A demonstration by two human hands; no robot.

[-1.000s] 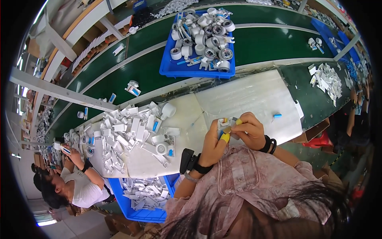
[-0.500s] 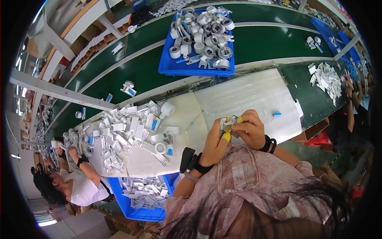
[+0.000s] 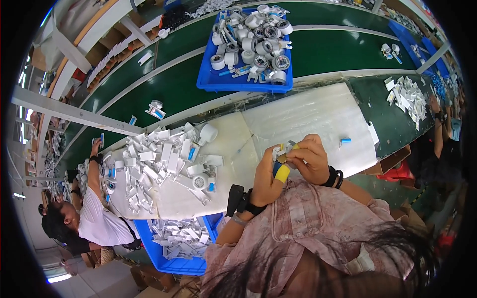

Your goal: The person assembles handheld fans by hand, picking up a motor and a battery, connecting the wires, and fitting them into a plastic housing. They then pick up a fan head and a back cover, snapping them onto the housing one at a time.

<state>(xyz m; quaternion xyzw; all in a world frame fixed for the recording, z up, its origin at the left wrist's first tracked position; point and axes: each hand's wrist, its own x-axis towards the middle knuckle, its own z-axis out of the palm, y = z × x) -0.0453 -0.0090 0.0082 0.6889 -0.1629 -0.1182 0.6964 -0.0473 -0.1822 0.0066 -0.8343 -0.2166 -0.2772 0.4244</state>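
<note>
White bench (image 3: 318, 116) is lying under us; our left hand (image 3: 268, 181) and right hand (image 3: 310, 159) are both gripping a small part (image 3: 284, 150).

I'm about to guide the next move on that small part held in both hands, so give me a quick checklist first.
1. Left hand on the small part: ok.
2. Right hand pinching it too: ok.
3. Part held over the white mat: ok.
4. Pile of white parts at the left: ok.
5. Part's orientation: cannot tell, fingers cover it.
6. Co-worker's hand apart from the person's hands: ok.
</note>
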